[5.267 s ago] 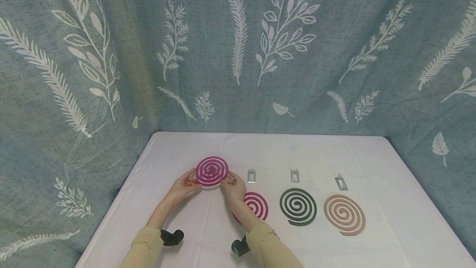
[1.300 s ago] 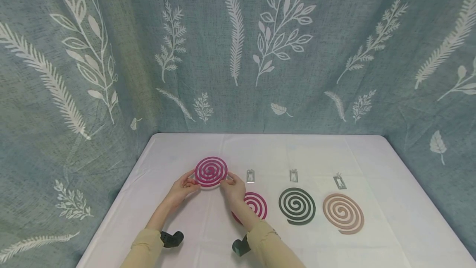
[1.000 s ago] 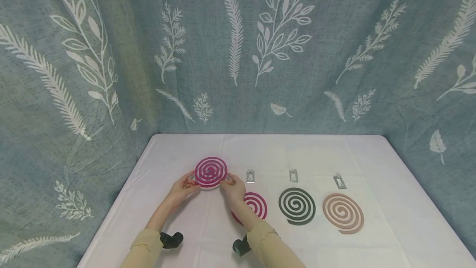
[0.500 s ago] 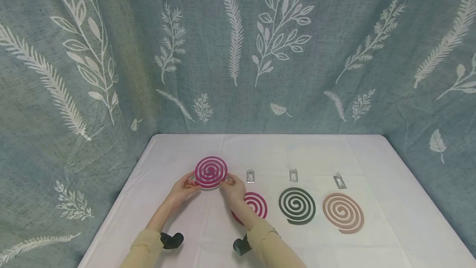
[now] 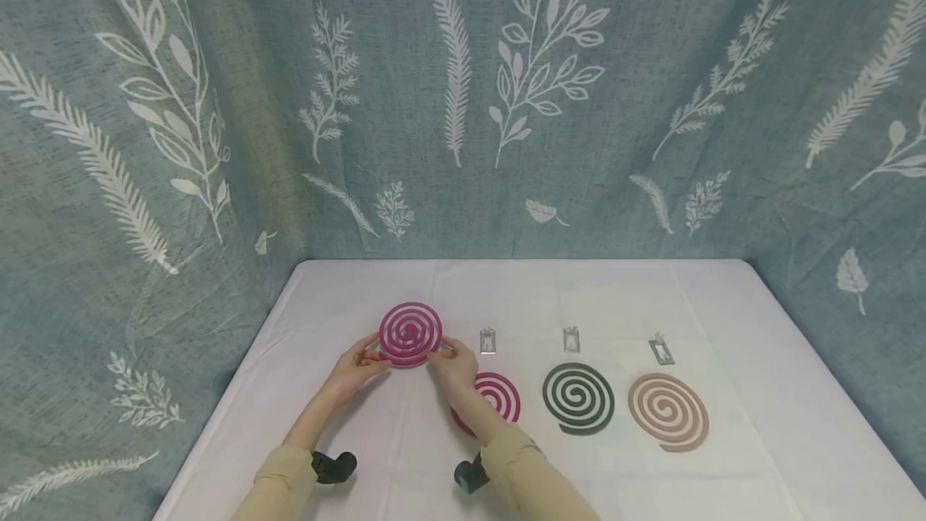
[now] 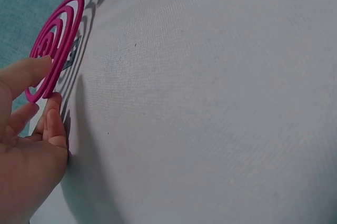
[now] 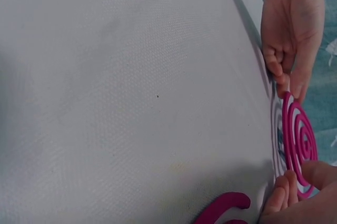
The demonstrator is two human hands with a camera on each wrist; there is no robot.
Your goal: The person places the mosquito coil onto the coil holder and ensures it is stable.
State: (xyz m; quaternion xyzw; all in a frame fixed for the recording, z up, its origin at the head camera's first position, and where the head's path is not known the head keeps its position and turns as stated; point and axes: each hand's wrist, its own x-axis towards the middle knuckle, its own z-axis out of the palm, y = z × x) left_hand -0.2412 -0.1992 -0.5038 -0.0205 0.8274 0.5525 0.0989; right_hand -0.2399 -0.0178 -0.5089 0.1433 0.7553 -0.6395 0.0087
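Observation:
A magenta mosquito coil (image 5: 410, 334) is held nearly flat just above the left part of the white table. My left hand (image 5: 353, 370) pinches its left edge between thumb and fingers. On the opposite edge, my right hand (image 5: 456, 368) pinches it the same way. Beneath the coil, a small dark metal stand (image 6: 71, 56) shows in the left wrist view, with a gap between the two at the rim; whether they touch at the centre cannot be made out. Another magenta coil (image 5: 517, 406) lies on the table, partly hidden by my right forearm.
To the right lie a dark green coil (image 5: 576, 397) and a brown coil (image 5: 664, 404). Small metal stands (image 5: 488, 341) sit in a row behind the coils. Black devices (image 5: 334, 468) are worn on both wrists. A leaf-patterned curtain (image 5: 463, 207) borders the white table (image 5: 615, 288).
Both hands and the held coil keep almost the same place throughout. Only the head view has shifted very slightly.

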